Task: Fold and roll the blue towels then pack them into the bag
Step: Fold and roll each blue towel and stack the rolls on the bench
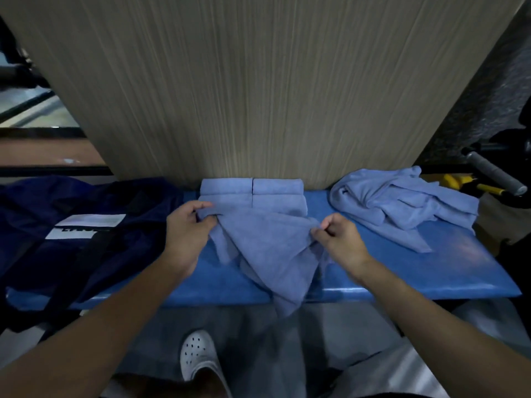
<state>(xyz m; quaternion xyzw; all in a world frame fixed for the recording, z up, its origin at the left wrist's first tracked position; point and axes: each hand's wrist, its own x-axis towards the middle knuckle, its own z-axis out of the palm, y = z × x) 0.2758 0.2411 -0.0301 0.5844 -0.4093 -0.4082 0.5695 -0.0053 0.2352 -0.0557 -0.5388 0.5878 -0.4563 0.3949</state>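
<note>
Four rolled towels [227,186] sit in two rows at the back edge of the blue bench [431,271], one loose pile of towels [402,202] lies at its right end, and one dark bag [71,254] lies on its left end, its inside hidden. Your left hand [186,234] and right hand [342,239] each pinch a corner of one more towel [267,248] in the middle, with fingers [205,222] curled tight; it hangs over the front edge.
</note>
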